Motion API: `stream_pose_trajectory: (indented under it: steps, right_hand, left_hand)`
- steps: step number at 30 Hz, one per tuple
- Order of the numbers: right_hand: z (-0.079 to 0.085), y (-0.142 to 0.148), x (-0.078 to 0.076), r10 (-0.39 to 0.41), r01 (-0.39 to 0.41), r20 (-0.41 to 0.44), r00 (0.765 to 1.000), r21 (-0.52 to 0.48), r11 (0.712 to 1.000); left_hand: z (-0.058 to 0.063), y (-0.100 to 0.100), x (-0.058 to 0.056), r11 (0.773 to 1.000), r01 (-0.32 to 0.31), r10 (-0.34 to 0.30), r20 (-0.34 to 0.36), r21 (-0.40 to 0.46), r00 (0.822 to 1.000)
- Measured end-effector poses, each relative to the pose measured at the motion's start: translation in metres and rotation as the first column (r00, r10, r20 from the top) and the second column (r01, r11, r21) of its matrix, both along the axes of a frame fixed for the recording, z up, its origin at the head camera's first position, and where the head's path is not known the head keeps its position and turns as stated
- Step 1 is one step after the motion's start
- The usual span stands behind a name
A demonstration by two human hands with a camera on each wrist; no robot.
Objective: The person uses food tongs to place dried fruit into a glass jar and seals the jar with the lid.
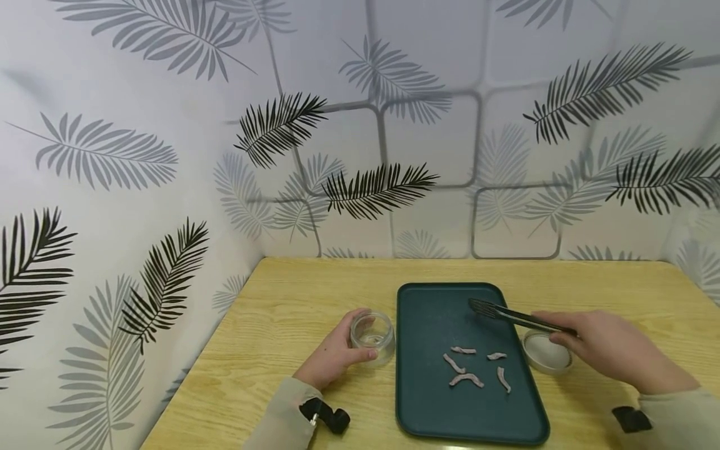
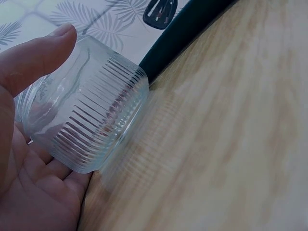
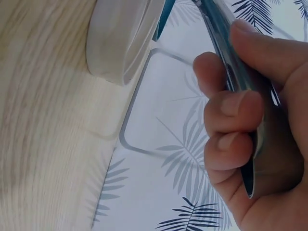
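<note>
My left hand grips a clear glass jar by its side, just left of the tray. In the left wrist view the ribbed lower wall of the jar shows, with the thumb on one side and fingers beneath. My right hand holds a pair of tongs by the handle, fingers wrapped round it in the right wrist view. Their dark slotted tips lie over the upper right part of the dark green tray. Several pale pinkish strips, perhaps meat, lie apart on the tray.
A round whitish dish or lid sits right of the tray, partly beneath my right hand. All stands on a light wooden table. Leaf-patterned walls rise behind and at the left.
</note>
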State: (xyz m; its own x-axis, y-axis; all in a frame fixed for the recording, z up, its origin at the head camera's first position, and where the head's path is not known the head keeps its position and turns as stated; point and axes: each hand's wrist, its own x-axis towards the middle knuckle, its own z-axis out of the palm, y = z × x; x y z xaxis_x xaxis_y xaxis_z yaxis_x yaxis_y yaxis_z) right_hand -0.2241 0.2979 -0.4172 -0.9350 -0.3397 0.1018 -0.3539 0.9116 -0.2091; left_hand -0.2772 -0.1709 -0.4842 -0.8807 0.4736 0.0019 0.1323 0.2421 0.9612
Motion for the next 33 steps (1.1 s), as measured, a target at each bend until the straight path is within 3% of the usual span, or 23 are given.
stream_pose_trajectory:
  steps: [6,14,20,29,33]
  right_hand:
    - [0.003,-0.002,0.003,-0.001,0.000,-0.041,0.999,-0.015,1.000]
    - [0.009,-0.010,0.006,0.004,-0.006,-0.034,0.999,-0.057,0.998]
    - [0.016,-0.026,0.007,0.050,-0.054,-0.063,0.997,-0.074,0.996]
    - [0.022,-0.055,0.012,0.180,-0.203,-0.226,0.957,-0.080,0.976]
    - [0.025,-0.070,0.012,0.226,-0.252,-0.248,0.942,-0.078,0.965]
  left_hand:
    - [0.000,0.000,-0.001,1.000,0.003,-0.003,-0.002,-0.006,1.000]
    - [-0.002,0.000,-0.002,1.000,0.003,-0.003,-0.014,-0.015,1.000]
    - [-0.001,0.000,-0.001,1.000,-0.002,0.002,-0.016,-0.018,1.000]
    - [0.000,0.000,0.000,1.000,0.006,-0.006,-0.009,-0.006,1.000]
    - [-0.001,0.000,-0.001,1.000,0.013,-0.013,-0.003,0.006,1.000]
